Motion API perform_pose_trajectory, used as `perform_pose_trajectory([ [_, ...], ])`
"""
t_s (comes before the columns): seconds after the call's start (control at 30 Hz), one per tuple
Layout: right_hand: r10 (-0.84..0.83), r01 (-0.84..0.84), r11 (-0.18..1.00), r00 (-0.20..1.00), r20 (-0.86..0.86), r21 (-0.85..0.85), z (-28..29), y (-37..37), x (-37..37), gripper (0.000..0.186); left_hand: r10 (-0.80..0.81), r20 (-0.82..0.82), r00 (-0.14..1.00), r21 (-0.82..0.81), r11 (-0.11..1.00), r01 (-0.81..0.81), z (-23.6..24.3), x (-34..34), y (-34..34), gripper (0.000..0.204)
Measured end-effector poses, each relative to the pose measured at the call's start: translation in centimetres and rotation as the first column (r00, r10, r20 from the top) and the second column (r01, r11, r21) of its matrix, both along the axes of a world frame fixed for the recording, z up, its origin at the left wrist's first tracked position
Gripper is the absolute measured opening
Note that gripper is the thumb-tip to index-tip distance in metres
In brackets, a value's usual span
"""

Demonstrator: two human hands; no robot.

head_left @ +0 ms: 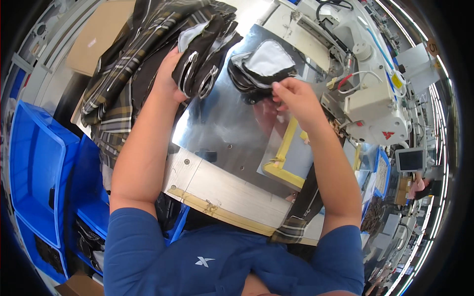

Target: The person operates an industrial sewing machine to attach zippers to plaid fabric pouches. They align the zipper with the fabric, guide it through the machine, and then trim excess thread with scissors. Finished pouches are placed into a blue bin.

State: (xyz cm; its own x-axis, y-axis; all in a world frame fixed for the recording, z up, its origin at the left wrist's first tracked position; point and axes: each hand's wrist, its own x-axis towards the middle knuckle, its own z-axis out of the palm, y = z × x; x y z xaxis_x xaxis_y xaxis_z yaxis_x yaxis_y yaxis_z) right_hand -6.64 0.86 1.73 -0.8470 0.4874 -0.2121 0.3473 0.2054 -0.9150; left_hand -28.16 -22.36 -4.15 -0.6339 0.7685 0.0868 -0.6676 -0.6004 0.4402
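My left hand (169,74) is closed round the near side of a folded bundle of dark fabric pieces (202,61) with white-backed layers. The bundle's edges loop open toward me, over the left part of the shiny metal plate (212,130). On the plate's far part lies a small stack of dark fabric pieces (269,58), its top piece showing a white face. Thumb and forefinger of my right hand (298,101) pinch at the stack's near right corner; its other fingers curl beneath. How many layers sit between the fingertips is hidden.
Brown plaid garments (133,64) heap along the table's left, beside a cardboard box (98,39). Blue bins (37,163) stand lower left. A white sewing machine (375,111) rises at right. Near it lies a yellow-edged template (281,170); a plaid strip (291,229) hangs over the front edge.
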Motion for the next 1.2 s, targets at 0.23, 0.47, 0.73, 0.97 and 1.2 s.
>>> perform_pose_trajectory([
  [0.23,0.206,-0.206,0.979,0.979,0.000,0.012,3.5,-3.6,-1.1,0.053,-0.023,-0.195,0.981,-0.186,0.982,-0.014,2.3,2.2,0.0,0.031],
  [0.47,0.166,-0.186,0.961,0.980,-0.111,-0.204,6.0,-7.7,-1.9,0.074,0.000,-0.240,0.971,-0.262,0.963,-0.065,3.0,3.7,0.7,0.036],
  [0.73,0.122,-0.129,0.992,0.951,-0.285,-0.007,6.2,-4.7,-4.9,0.060,0.056,-0.343,0.938,-0.256,0.955,-0.150,4.4,5.6,1.1,0.055],
  [0.97,-0.336,-0.039,0.866,0.693,-0.638,-0.499,9.9,0.4,-7.1,0.021,0.177,-0.350,0.920,-0.359,0.882,-0.306,3.2,2.4,-0.3,0.062],
  [1.2,-0.245,0.157,0.835,0.964,0.101,0.527,-2.0,6.1,-7.4,0.081,0.253,-0.505,0.825,-0.459,0.731,-0.505,4.0,4.2,0.0,0.032],
])
